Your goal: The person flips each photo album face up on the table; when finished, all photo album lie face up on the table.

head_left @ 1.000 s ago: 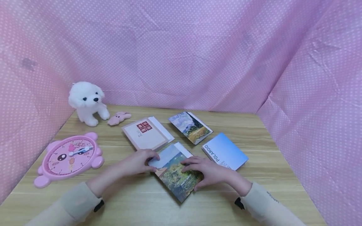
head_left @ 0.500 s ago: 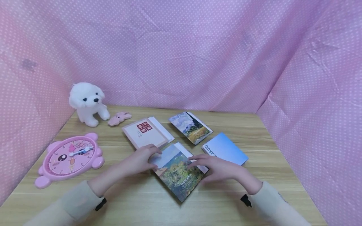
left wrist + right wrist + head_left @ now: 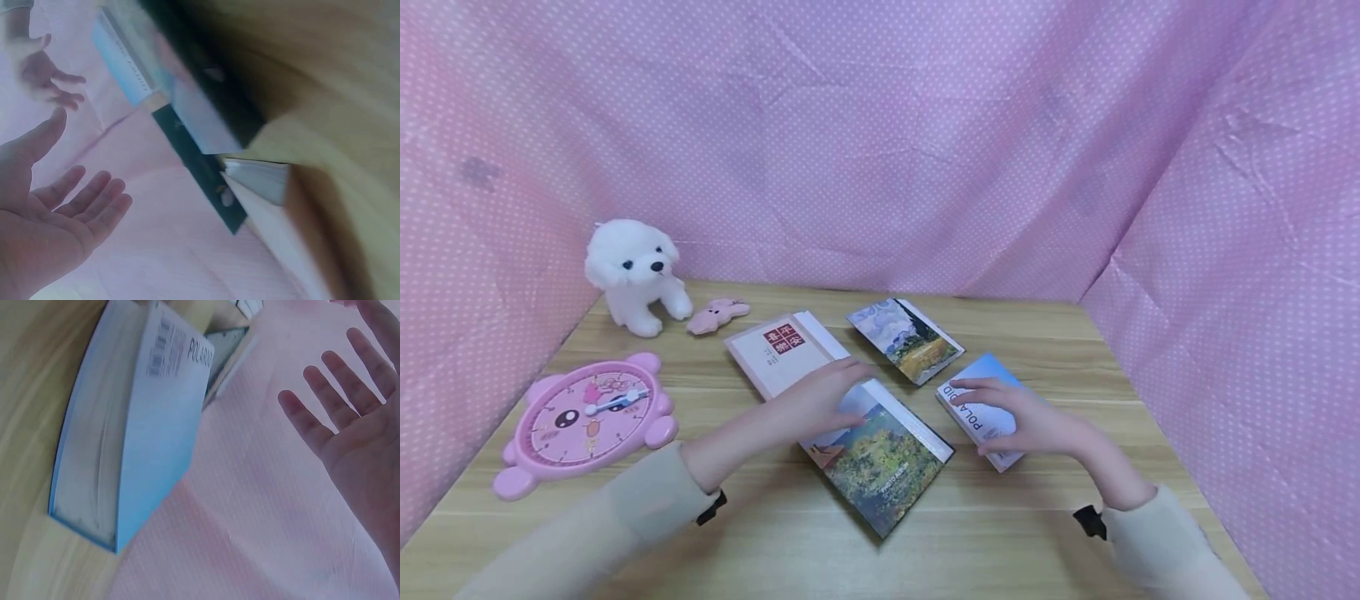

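My left hand (image 3: 818, 403) hovers over the upper left of a photo album (image 3: 880, 467) with a painted garden cover. Its fingers are spread and hold nothing, as the left wrist view shows. My right hand (image 3: 1026, 421) is above the blue POLAROID album (image 3: 988, 367), hiding part of it. In the right wrist view that blue album (image 3: 162, 425) lies apart from the straight fingers (image 3: 340, 394). Behind my left hand lies a cream album (image 3: 767, 367) with red square lettering, touching or nearly touching the garden album. A smaller album (image 3: 906, 337) with a wheat-field painting lies farther back.
A white plush dog (image 3: 636, 275) sits at the back left of the wooden table (image 3: 1045, 533). Beside it lies a small pink plush toy (image 3: 718, 316). A pink toy clock (image 3: 587, 417) occupies the left side. Pink dotted cloth (image 3: 880, 150) walls the table.
My right hand has left the garden album and moved right over the blue album. The left hand has lifted from the garden album's edge and shifted right and back. The albums look unmoved.
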Tool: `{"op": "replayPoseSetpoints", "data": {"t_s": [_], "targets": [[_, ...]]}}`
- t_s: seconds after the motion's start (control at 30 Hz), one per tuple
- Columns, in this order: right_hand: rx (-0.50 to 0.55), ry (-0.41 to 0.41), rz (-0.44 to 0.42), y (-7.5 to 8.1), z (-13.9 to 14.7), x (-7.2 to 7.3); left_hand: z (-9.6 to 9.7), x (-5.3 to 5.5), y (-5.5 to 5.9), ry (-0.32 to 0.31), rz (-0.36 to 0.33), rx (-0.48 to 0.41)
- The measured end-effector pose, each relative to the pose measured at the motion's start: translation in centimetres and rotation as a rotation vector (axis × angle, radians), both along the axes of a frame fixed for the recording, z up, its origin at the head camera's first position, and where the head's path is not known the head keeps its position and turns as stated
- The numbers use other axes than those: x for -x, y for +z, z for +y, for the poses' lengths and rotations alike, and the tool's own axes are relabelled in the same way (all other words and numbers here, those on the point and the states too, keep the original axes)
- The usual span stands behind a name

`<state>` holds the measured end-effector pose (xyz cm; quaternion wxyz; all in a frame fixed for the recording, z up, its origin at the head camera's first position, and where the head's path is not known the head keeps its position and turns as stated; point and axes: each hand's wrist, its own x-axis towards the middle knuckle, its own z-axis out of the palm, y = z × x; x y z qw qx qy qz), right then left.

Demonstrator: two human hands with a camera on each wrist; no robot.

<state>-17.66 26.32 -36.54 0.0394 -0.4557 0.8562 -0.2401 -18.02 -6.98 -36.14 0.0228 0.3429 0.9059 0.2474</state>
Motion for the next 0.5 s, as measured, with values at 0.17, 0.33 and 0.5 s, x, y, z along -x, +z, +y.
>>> {"op": "replayPoseSetpoints", "data": {"t_s": [0.17, 0.33, 0.5], "targets": [[0.015, -0.075, 0.065, 1.1, 2.1, 0.3, 1.4, 0.3, 0.8, -0.037, -0.012, 0.013], [0.063, -0.165, 0.103, 1.8, 4.6, 0.5, 3.0, 1.0, 0.9, -0.045, -0.013, 0.022], [0.146, -0.236, 0.084, 2.0, 7.0, 0.3, 4.9, 1.7, 1.2, -0.043, -0.045, 0.014]]}}
